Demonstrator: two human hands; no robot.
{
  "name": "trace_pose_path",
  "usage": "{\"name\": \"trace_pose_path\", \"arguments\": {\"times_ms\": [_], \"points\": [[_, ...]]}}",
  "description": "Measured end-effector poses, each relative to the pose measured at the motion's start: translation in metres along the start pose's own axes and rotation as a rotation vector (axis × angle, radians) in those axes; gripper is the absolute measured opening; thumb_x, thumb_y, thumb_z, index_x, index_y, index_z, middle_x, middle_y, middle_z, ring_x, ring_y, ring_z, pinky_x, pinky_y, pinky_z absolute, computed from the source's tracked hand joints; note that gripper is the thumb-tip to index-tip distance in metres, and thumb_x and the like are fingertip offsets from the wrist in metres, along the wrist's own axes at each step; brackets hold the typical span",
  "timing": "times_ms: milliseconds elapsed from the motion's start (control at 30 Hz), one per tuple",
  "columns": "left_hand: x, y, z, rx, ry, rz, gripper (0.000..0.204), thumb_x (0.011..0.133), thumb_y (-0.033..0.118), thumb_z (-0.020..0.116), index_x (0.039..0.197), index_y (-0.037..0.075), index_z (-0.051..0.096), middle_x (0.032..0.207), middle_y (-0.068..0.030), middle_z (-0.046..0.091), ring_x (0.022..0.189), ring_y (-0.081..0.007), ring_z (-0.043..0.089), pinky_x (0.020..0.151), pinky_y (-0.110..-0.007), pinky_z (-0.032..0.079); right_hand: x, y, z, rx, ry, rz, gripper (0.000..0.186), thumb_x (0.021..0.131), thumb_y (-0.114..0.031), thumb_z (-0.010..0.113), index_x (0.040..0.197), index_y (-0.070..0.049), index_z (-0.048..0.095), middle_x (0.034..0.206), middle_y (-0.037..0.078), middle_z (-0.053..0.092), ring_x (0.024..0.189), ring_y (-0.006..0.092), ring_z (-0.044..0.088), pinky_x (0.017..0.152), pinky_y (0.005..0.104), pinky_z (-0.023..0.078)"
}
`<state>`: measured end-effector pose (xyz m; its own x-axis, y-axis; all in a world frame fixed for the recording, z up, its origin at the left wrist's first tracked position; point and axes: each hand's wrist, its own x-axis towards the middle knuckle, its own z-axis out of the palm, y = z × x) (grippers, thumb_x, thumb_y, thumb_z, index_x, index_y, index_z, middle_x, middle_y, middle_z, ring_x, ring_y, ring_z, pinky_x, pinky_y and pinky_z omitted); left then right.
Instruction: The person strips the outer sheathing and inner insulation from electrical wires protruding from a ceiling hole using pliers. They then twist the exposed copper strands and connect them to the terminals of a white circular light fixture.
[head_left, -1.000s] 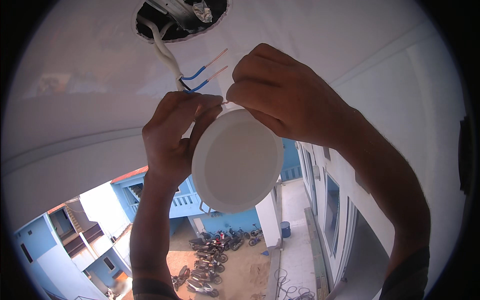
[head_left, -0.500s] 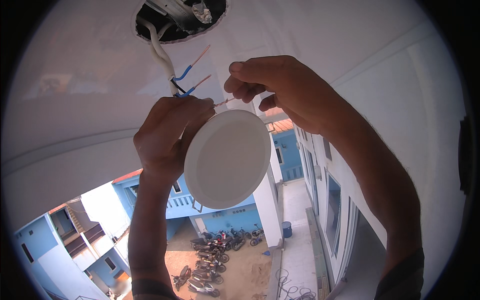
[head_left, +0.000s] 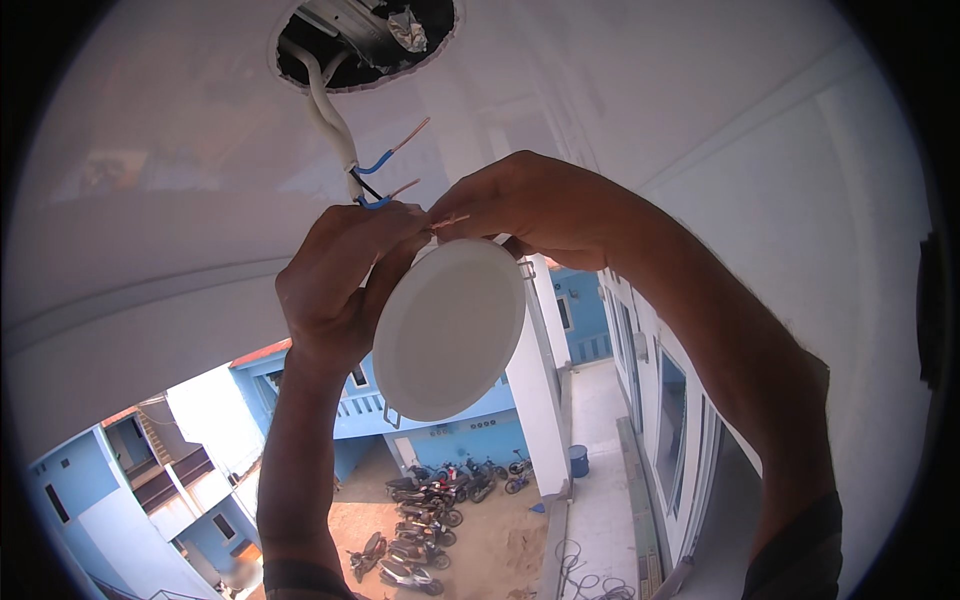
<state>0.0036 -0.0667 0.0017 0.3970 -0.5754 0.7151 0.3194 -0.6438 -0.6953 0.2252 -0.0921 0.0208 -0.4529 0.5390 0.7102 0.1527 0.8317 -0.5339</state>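
A round white downlight (head_left: 450,330) hangs face toward me just below my hands, with a spring clip (head_left: 391,415) at its lower edge. My left hand (head_left: 345,265) is closed, pinching wires between thumb and fingers. A twisted bare copper end (head_left: 450,221) sticks out at its fingertips. My right hand (head_left: 530,205) is bent in from the right, its fingers closed at that copper, meeting the left fingertips; its fingertips are partly hidden. Above the left hand, blue wires (head_left: 377,163) with bare copper tips and a black wire come out of a white cable (head_left: 335,125).
The cable drops from a round hole (head_left: 365,45) in the glossy white ceiling (head_left: 180,150), with metal framing inside. Far below are parked motorcycles (head_left: 425,525), a blue barrel (head_left: 578,461) and coiled hose or cable (head_left: 585,575) on a walkway. Windows (head_left: 670,420) line the right wall.
My right hand has come down and left, its fingers closing in at the copper end by my left hand. The downlight has shifted and turned slightly; the hanging cable has moved a little.
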Motion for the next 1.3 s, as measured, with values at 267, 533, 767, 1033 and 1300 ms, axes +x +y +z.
{"name": "trace_pose_path", "arguments": {"times_ms": [267, 533, 767, 1033, 1300], "points": [[-0.001, -0.002, 0.012, 0.077, 0.073, 0.028, 0.019, 0.083, 0.002, 0.077, 0.101, 0.006, 0.072, 0.099, -0.0117, 0.075, 0.088, -0.0219, 0.073, 0.069, -0.031, 0.058, -0.013, -0.005, 0.004, -0.374, 0.22, -0.157, 0.025, 0.088, -0.022, 0.074, 0.105, -0.003, 0.074, 0.093, 0.013, 0.074, 0.086, 0.0242, 0.071, 0.08, 0.0368, 0.056], [0.006, 0.002, 0.02, 0.186, 0.109, 0.051, 0.017, 0.081, -0.001, 0.077, 0.096, 0.004, 0.071, 0.107, -0.0158, 0.075, 0.088, -0.0246, 0.073, 0.07, -0.033, 0.056, -0.025, 0.004, 0.006, -0.755, 0.508, -0.658, 0.009, 0.086, -0.011, 0.07, 0.09, -0.003, 0.072, 0.083, 0.01, 0.072, 0.078, 0.0188, 0.071, 0.072, 0.0307, 0.056], [0.011, 0.005, 0.026, 0.15, 0.159, 0.075, 0.016, 0.081, -0.001, 0.078, 0.095, 0.003, 0.072, 0.108, -0.0173, 0.074, 0.084, -0.0238, 0.072, 0.07, -0.033, 0.056, -0.029, -0.005, 0.0, -0.426, 0.434, -0.493, 0.005, 0.084, -0.006, 0.067, 0.087, -0.002, 0.069, 0.084, 0.01, 0.072, 0.075, 0.0182, 0.071, 0.073, 0.0324, 0.057], [0.005, 0.004, 0.026, 0.099, 0.212, 0.061, 0.018, 0.08, 0.002, 0.08, 0.096, 0.002, 0.072, 0.101, -0.015, 0.074, 0.093, -0.0252, 0.072, 0.075, -0.034, 0.058, -0.017, 0.0, -0.006, -0.444, 0.326, -0.66, 0.021, 0.087, -0.001, 0.063, 0.104, -0.006, 0.075, 0.09, 0.009, 0.072, 0.077, 0.0159, 0.07, 0.075, 0.0303, 0.057], [0.002, -0.002, 0.019, 0.166, 0.108, 0.077, 0.029, 0.077, 0.006, 0.083, 0.104, 0.002, 0.072, 0.116, -0.0188, 0.071, 0.101, -0.0291, 0.073, 0.08, -0.037, 0.062, -0.02, -0.003, -0.011, -0.693, 0.329, -0.633, 0.026, 0.083, -0.003, 0.06, 0.103, -0.006, 0.077, 0.09, 0.011, 0.07, 0.077, 0.0203, 0.07, 0.074, 0.0329, 0.057]]}}
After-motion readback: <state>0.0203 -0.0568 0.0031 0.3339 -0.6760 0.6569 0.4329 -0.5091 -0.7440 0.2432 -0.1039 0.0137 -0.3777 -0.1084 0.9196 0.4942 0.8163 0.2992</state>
